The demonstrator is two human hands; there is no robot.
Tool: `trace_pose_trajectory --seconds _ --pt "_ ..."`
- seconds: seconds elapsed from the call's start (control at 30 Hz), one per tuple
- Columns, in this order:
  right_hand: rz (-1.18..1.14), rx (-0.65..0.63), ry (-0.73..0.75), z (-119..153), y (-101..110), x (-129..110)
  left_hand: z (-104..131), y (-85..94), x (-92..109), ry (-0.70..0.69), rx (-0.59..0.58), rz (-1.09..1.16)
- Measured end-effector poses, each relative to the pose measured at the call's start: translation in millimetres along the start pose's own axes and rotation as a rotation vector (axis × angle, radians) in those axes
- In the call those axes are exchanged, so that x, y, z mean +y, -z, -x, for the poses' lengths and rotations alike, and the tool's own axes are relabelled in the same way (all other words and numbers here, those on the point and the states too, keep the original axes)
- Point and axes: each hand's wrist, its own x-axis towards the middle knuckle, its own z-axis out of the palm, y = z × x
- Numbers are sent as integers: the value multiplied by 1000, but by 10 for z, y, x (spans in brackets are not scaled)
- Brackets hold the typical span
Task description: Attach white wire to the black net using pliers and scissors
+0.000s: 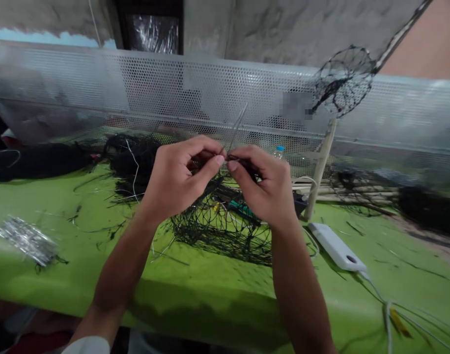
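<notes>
My left hand (182, 174) and my right hand (265, 182) meet near the middle of the view, thumbs and fingertips pinched close together. Dark cord shows between the fingertips of both hands. Thin pale wires or needles (238, 123) stick up from the pinch point, tilted to the right; which hand grips them is unclear. Below and behind the hands, a black mesh net (225, 238) lies on the green table (195, 285), partly covered by the hands and wrists.
A bundle of shiny wires (26, 241) lies left. Black netting (136, 157) is heaped behind my left hand. At right are a white power bank (337, 246) with a cable, a wooden post (321, 169) and a hanging hoop net (345, 81). A perforated metal screen (225, 83) stands behind.
</notes>
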Motion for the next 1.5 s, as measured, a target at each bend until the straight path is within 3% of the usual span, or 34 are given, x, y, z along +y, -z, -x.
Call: trace_pose_trajectory --seconds 0.17,0.33,0.47,0.6,0.77,0.87,1.0,1.07,1.13,1.23,1.4,1.5 --pt "26 18 53 3 -39 -27 18 -29 13 -3 53 14" --pt "54 -43 70 11 -42 -28 19 3 27 -46 69 -94" --pt "40 -86 58 7 -46 -36 16 39 8 -3 36 -36" --pt "26 -207 23 -7 3 -29 8 45 -19 63 -47 -22" --pt "108 -484 -83 -13 97 79 -19 -50 -107 2 -98 -243" --pt "104 -646 -126 -3 124 177 -40 -112 -211 41 -213 -207" --pt "80 -906 -217 20 130 277 -68 -122 -339 83 -571 -125" --pt "57 -979 -249 32 130 292 -82 -98 -369 119 -716 -61" --pt "56 -989 -261 44 127 278 -93 -61 -367 149 -770 -6" --pt "121 -943 -258 57 103 220 -95 -6 -311 152 -762 -22" --pt "201 -900 -232 50 6 130 -53 36 -161 171 -594 -184" --pt "212 -910 -211 43 -34 120 -23 34 -113 161 -553 -263"
